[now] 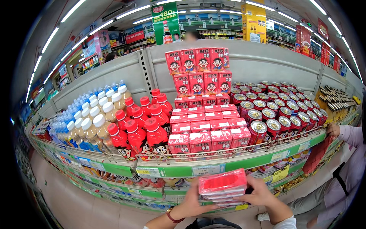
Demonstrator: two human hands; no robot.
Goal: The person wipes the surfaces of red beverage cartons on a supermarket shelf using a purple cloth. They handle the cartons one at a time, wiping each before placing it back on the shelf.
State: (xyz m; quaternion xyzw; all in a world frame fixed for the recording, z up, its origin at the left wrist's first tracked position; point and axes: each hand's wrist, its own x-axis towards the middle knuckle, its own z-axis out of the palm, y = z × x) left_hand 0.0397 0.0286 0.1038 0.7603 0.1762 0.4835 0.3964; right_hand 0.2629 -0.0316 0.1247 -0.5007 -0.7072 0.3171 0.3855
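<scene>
Between my two hands is a shrink-wrapped pack of red milk cartons (222, 183), held in front of the shelf edge. My left hand (193, 200) grips its left side, and a bracelet circles that wrist. On the pack's right side, my right hand (257, 193) has its fingers against the wrap. Beyond the pack, red milk cartons (210, 140) lie in rows on the top shelf, with upright cartons (200, 71) stacked at the back. Red plastic bottles (137, 138) stand left of them, and red drink cans (258, 130) fill the right side.
A wire rail (186, 157) runs along the green-edged shelf front (237, 169). White-capped bottles (100, 123) stand farther left; dark-capped jars (334, 97) are at far right. Another person's hand (333, 130) holds a red cloth (318, 156) by the shelf. Lower shelves carry more goods.
</scene>
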